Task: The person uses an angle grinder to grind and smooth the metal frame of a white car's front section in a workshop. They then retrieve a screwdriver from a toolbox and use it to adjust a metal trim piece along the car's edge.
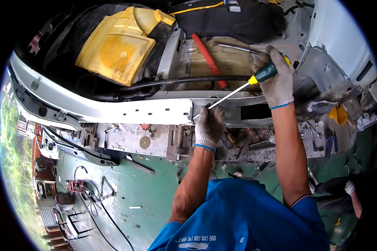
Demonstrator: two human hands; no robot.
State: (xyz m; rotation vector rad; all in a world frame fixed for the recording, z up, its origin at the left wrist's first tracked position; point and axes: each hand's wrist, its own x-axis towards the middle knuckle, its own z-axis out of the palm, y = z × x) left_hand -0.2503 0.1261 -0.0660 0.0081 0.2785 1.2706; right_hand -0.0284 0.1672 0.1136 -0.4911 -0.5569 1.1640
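Your right hand [276, 81] grips the screwdriver [243, 86], its shaft slanting down-left to your left hand [209, 125] pinching the tip.

Both forearms bare, extended upward from lower edge; blue short sleeves at upper arms. Left hand [209, 125]: grey knit glove, fingers curled, knuckles toward camera, wrist straight. Right hand [275, 79]: same glove, raised higher and further right, fingers wrapped in a closed fist grip.
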